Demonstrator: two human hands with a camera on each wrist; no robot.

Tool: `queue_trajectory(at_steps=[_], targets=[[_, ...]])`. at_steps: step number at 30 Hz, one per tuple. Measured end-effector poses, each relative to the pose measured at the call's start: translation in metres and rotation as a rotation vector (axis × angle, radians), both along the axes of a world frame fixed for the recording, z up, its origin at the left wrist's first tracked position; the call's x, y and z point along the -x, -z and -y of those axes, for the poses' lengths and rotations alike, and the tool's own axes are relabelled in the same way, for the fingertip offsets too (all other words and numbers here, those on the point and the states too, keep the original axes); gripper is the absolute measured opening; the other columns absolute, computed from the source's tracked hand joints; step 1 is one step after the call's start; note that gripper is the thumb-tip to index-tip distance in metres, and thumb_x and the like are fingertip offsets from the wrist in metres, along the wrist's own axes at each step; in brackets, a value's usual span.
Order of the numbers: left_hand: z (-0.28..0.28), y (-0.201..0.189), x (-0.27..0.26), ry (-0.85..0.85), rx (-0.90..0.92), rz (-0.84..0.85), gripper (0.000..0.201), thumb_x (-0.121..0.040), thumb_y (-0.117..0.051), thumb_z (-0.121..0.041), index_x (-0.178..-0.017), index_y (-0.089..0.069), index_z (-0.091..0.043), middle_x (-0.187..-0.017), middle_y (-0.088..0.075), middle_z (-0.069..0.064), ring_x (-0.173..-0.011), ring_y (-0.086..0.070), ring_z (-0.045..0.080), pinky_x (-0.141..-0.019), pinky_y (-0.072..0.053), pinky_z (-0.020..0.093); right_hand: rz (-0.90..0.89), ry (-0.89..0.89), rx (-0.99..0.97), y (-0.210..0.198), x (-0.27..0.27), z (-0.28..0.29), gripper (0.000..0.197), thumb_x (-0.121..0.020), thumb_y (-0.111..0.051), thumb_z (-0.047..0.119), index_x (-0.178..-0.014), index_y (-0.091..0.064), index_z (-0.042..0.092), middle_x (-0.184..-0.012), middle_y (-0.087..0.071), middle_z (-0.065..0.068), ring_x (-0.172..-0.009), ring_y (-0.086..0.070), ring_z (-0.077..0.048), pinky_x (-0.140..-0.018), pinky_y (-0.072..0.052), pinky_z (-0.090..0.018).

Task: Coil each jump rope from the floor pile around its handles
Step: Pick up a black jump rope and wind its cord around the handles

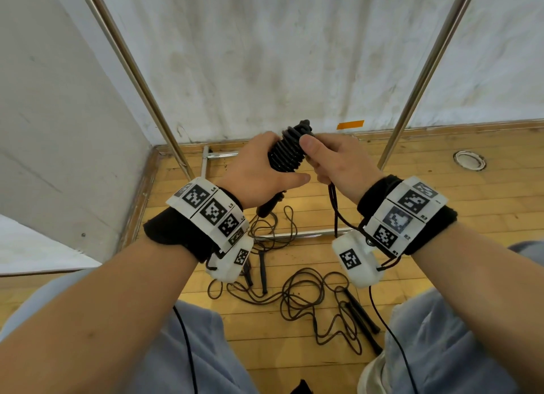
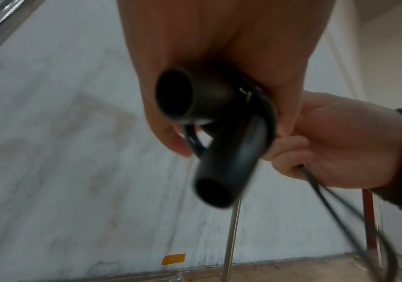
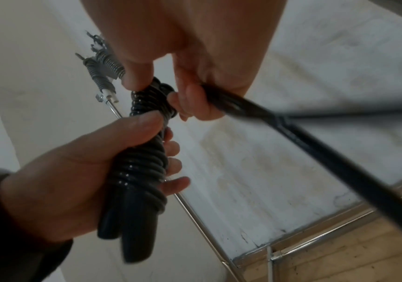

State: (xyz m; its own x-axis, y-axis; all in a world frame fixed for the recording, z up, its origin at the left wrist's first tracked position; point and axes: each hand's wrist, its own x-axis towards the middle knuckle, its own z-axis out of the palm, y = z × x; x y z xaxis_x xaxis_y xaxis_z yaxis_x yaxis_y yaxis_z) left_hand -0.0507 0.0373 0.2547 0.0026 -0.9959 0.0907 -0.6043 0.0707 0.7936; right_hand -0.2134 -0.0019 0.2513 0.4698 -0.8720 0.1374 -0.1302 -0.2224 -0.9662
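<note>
A black jump rope [image 1: 285, 153] is wound in tight turns round its two handles, held up in front of me. My left hand [image 1: 259, 170] grips the coil [image 3: 144, 162] round its middle; the handle ends [image 2: 173, 93] stick out below the palm. My right hand [image 1: 329, 158] pinches the top of the coil with thumb and fingers [image 3: 188, 103], and the rope's loose length [image 1: 334, 205] hangs down from it as a doubled strand [image 3: 315, 152]. Below, on the wooden floor, lies a tangled pile of black ropes [image 1: 294, 299] with loose handles [image 1: 362, 314].
Two slanted metal poles [image 1: 132, 70] [image 1: 426, 70] of a frame stand left and right, with a low bar [image 1: 309, 234] across the floor. A stained white wall lies ahead, with orange tape [image 1: 350, 125] at its base. A round fitting [image 1: 469, 160] sits in the floor.
</note>
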Motion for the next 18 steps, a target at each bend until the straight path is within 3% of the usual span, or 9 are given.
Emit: queue_trajectory(at_steps=[3, 7, 9, 11, 13, 15, 18], targets=[[-0.001, -0.002, 0.0, -0.036, -0.009, -0.011, 0.048, -0.065, -0.082, -0.041, -0.087, -0.04, -0.032, -0.083, -0.058, -0.005, -0.064, -0.059, 0.008, -0.051, -0.049, 0.022, -0.051, 0.045, 0.045, 0.002, -0.002, 0.0, 0.024, -0.092, -0.052, 0.042, -0.076, -0.064, 0.03, -0.047, -0.04, 0.013, -0.04, -0.034, -0.003, -0.043, -0.03, -0.017], [-0.002, -0.003, 0.004, -0.067, -0.042, 0.033, 0.049, -0.068, -0.079, -0.045, -0.096, -0.041, -0.033, -0.084, -0.062, -0.008, -0.066, -0.062, 0.005, -0.046, -0.042, 0.011, -0.098, 0.1, 0.092, 0.006, -0.005, 0.0, 0.031, -0.096, -0.045, 0.042, -0.07, -0.06, 0.036, -0.042, -0.045, 0.017, -0.038, -0.04, 0.0, -0.039, -0.029, -0.008], [-0.003, -0.005, 0.004, -0.064, -0.043, 0.003, 0.046, -0.075, -0.076, -0.039, -0.104, -0.042, -0.028, -0.086, -0.062, -0.006, -0.067, -0.064, 0.007, -0.05, -0.048, 0.015, -0.105, 0.12, 0.083, 0.005, -0.007, 0.001, 0.041, -0.096, -0.043, 0.044, -0.06, -0.061, 0.038, -0.044, -0.044, 0.015, -0.038, -0.038, -0.001, -0.041, -0.029, -0.011], [-0.004, -0.007, 0.004, -0.029, -0.05, -0.057, 0.04, -0.082, -0.07, -0.027, -0.109, -0.041, -0.022, -0.089, -0.063, 0.0, -0.071, -0.067, 0.013, -0.061, -0.057, 0.031, -0.092, 0.132, 0.029, 0.005, -0.007, 0.005, 0.046, -0.095, -0.044, 0.048, -0.054, -0.063, 0.037, -0.048, -0.038, 0.013, -0.039, -0.03, -0.004, -0.042, -0.027, -0.019], [-0.006, -0.009, 0.003, -0.016, -0.048, -0.111, 0.039, -0.082, -0.069, -0.018, -0.109, -0.04, -0.018, -0.091, -0.063, 0.004, -0.073, -0.068, 0.02, -0.066, -0.059, 0.04, -0.069, 0.117, -0.021, 0.005, -0.006, 0.007, 0.045, -0.093, -0.045, 0.051, -0.068, -0.068, 0.022, -0.048, -0.035, 0.011, -0.041, -0.026, -0.008, -0.042, -0.024, -0.022], [-0.005, -0.011, 0.001, -0.04, -0.019, -0.153, 0.039, -0.079, -0.072, -0.015, -0.102, -0.04, -0.017, -0.091, -0.064, 0.008, -0.067, -0.067, 0.023, -0.062, -0.058, 0.042, -0.095, 0.138, -0.018, 0.007, -0.005, 0.007, 0.051, -0.091, -0.045, 0.055, -0.07, -0.063, 0.012, -0.044, -0.037, 0.013, -0.039, -0.028, -0.007, -0.042, -0.026, -0.022], [-0.004, -0.012, 0.001, -0.037, -0.018, -0.182, 0.041, -0.078, -0.072, -0.013, -0.101, -0.038, -0.017, -0.091, -0.064, 0.014, -0.061, -0.063, 0.021, -0.057, -0.055, 0.04, -0.152, 0.197, 0.042, 0.008, -0.005, 0.004, 0.051, -0.09, -0.043, 0.059, -0.058, -0.055, 0.02, -0.042, -0.04, 0.012, -0.037, -0.033, -0.006, -0.047, -0.028, -0.022]])
